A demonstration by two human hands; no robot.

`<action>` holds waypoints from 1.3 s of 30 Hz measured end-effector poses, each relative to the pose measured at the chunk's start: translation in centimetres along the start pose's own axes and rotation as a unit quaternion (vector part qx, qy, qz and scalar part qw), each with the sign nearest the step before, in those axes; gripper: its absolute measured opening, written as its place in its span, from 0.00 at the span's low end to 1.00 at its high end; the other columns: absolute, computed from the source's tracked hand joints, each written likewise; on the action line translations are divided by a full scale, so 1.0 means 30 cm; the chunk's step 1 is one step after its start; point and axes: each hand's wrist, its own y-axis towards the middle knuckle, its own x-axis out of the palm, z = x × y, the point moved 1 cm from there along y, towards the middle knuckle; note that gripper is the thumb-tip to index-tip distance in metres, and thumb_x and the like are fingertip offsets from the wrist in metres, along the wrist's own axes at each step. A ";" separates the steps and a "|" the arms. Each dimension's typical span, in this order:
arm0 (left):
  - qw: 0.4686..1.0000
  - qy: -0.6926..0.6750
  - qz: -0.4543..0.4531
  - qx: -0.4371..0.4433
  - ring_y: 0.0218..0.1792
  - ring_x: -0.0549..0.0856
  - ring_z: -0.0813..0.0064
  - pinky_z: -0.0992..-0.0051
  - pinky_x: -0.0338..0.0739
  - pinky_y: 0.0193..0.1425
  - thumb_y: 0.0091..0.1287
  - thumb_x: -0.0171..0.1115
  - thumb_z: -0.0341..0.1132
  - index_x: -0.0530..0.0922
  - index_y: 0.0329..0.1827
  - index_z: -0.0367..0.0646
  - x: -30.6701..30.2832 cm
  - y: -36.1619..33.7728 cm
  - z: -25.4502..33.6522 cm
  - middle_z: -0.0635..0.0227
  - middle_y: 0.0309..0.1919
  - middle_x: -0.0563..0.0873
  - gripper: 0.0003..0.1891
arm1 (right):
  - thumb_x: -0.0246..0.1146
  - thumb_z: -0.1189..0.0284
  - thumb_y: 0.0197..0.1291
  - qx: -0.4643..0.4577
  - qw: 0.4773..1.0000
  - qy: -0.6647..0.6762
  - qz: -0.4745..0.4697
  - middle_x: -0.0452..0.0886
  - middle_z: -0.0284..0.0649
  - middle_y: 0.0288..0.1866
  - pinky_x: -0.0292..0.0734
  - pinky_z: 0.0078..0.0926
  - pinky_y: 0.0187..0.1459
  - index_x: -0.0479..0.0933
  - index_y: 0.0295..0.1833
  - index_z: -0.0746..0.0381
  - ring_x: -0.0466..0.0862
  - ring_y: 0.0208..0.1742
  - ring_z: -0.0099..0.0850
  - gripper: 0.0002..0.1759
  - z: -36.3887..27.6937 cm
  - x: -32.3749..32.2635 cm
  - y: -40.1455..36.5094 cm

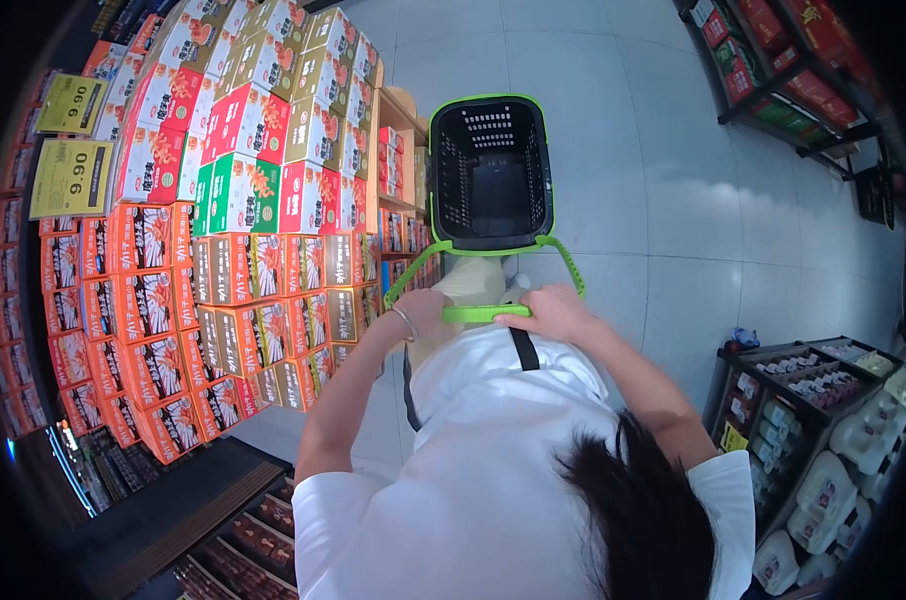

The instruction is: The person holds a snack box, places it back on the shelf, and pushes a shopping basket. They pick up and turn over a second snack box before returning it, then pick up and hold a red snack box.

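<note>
A black shopping basket [493, 180] with a lime-green rim stands on the floor ahead of my legs, and I see nothing inside it. Its green handle [485, 314] is swung toward my waist. My left hand [425, 312] is closed around the left end of the handle, with a bracelet at the wrist. My right hand [555, 312] grips the right end, its thumb lying along the bar. Close to my left forearm rises a stack of orange snack boxes [153, 320].
White, red and green boxes [243, 195] top the stack at left, beside yellow price signs [73, 178]. A dark shelf [808, 75] holds red boxes at upper right. Another shelf [823, 385] with packaged goods stands at lower right. Grey tiled floor [693, 250] runs between.
</note>
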 end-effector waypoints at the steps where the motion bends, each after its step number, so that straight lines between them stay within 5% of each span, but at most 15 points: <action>1: 1.000 0.003 0.001 0.002 0.40 0.88 0.52 0.58 0.81 0.48 0.56 0.62 0.39 0.85 0.42 0.48 0.019 -0.007 0.017 0.53 0.34 0.88 0.13 | 0.56 0.33 0.59 0.001 1.000 -0.001 0.003 0.82 0.52 0.23 0.77 0.47 0.36 0.83 0.25 0.63 0.84 0.30 0.50 0.40 0.006 0.010 -0.014; 7: 0.998 0.052 0.012 -0.033 0.44 0.88 0.55 0.59 0.82 0.51 0.55 0.61 0.36 0.84 0.49 0.46 -0.022 0.041 0.100 0.54 0.39 0.88 0.18 | 0.56 0.34 0.60 -0.013 0.998 0.024 0.063 0.80 0.53 0.22 0.77 0.48 0.37 0.83 0.26 0.63 0.83 0.30 0.53 0.39 0.085 0.018 -0.010; 16: 0.987 0.082 0.129 0.045 0.37 0.88 0.51 0.55 0.82 0.45 0.49 0.61 0.35 0.84 0.41 0.49 -0.083 0.149 0.065 0.55 0.30 0.87 0.15 | 0.54 0.31 0.59 0.019 1.000 0.020 -0.010 0.83 0.52 0.27 0.78 0.47 0.40 0.84 0.29 0.63 0.84 0.34 0.52 0.41 0.159 -0.086 0.070; 27: 0.989 0.121 0.080 0.027 0.37 0.88 0.54 0.56 0.82 0.44 0.51 0.62 0.42 0.85 0.42 0.54 -0.057 0.180 -0.086 0.57 0.32 0.88 0.15 | 0.51 0.30 0.60 0.020 1.000 0.008 0.007 0.83 0.52 0.27 0.79 0.48 0.39 0.84 0.30 0.62 0.85 0.34 0.54 0.42 0.117 0.017 0.147; 32: 0.991 0.129 0.012 0.028 0.39 0.88 0.54 0.55 0.83 0.46 0.54 0.61 0.37 0.84 0.44 0.51 -0.121 0.199 -0.133 0.57 0.35 0.89 0.14 | 0.49 0.29 0.60 0.040 0.999 0.015 -0.033 0.84 0.55 0.31 0.79 0.49 0.43 0.84 0.33 0.64 0.85 0.37 0.55 0.44 0.098 0.009 0.220; 39: 0.989 0.118 0.076 0.048 0.39 0.88 0.55 0.56 0.83 0.46 0.55 0.61 0.38 0.85 0.47 0.53 -0.276 0.256 -0.253 0.57 0.34 0.89 0.16 | 0.49 0.30 0.61 0.058 0.997 0.010 -0.052 0.84 0.54 0.30 0.79 0.48 0.45 0.84 0.35 0.64 0.85 0.37 0.54 0.44 0.062 -0.086 0.412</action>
